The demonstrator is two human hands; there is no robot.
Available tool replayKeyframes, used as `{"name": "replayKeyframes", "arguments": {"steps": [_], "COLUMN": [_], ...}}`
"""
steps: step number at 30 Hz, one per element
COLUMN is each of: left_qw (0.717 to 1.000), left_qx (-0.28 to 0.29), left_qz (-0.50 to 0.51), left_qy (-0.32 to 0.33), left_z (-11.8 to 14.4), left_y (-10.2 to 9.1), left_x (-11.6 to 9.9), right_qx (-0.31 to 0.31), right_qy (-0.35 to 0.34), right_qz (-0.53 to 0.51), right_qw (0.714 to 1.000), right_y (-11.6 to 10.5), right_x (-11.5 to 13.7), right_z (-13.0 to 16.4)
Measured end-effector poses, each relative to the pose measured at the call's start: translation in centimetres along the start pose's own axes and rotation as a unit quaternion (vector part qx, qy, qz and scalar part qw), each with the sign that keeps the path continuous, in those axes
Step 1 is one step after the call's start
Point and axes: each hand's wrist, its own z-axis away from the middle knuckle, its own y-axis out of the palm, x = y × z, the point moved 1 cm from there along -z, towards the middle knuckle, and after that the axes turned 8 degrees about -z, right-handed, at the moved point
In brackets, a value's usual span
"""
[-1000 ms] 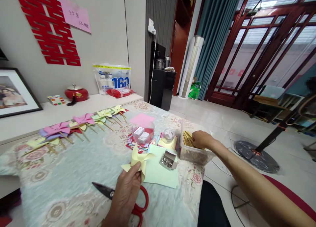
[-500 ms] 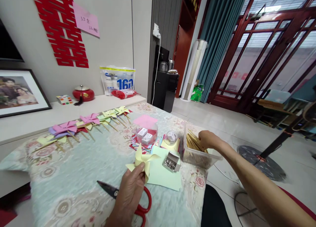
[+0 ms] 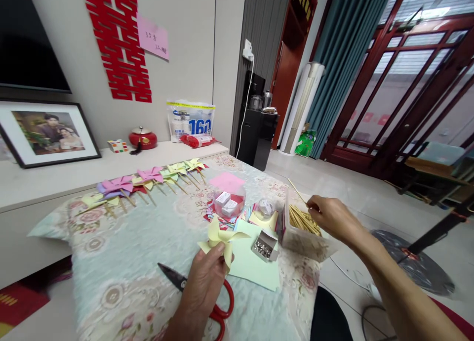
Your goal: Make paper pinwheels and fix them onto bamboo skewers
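Pinched in my left hand [image 3: 207, 272] is a yellow paper pinwheel [image 3: 218, 238], held above the table near the front. Partly under that hand and forearm lie scissors [image 3: 224, 301] with red handles and dark blades. My right hand [image 3: 329, 215] is closed on one thin wooden stick [image 3: 296, 190], which slants up to the left over a clear plastic box [image 3: 303, 244]. Inside the box are many more sticks [image 3: 301, 218]. Pale green paper sheets [image 3: 252, 269] lie beside the pinwheel, with a small open box of metal fasteners [image 3: 265, 245] on them.
Finished pinwheels [image 3: 150, 175] on sticks line the table's back left edge. A round clear container [image 3: 229, 202] holds small white boxes, and a smaller round container [image 3: 265, 207] rests on yellow paper. Pink paper [image 3: 226, 181] lies behind. A floor stand [image 3: 411, 254] is at the right.
My right hand has risen slightly from the sticks with a single stick in it. My left hand still holds the pinwheel. The whole view has shifted, so things appear further right.
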Motion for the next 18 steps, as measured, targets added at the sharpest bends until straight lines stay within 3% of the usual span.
{"name": "replayKeyframes", "arguments": {"steps": [2,4,9,14,18], "left_qw": [1.000,0.999,0.994,0.993,0.992], "left_qx": [0.008,0.028,0.084,0.046,0.020], "left_qz": [-0.001,0.000,-0.024,-0.025,-0.051], "left_qy": [0.015,0.036,0.064,0.106,0.112], "left_z": [0.2,0.4,0.5,0.0,-0.2], "left_y": [0.0,0.0,0.4,0.2,0.2], "left_x": [-0.3,-0.5,-0.8,-1.2,-1.4], "right_qx": [-0.004,0.051,0.161,0.185,0.228], "right_qy": [-0.114,-0.167,-0.228,-0.243,-0.239], "right_qz": [-0.173,-0.267,-0.326,-0.356,-0.389], "right_qw": [0.978,0.948,0.903,0.883,0.860], "right_y": [0.6,2.5,8.5,10.9,11.2], "right_x": [2.7,5.7,11.7,13.6,12.8], "right_z": [1.7,3.2,4.2,3.3,2.8]}}
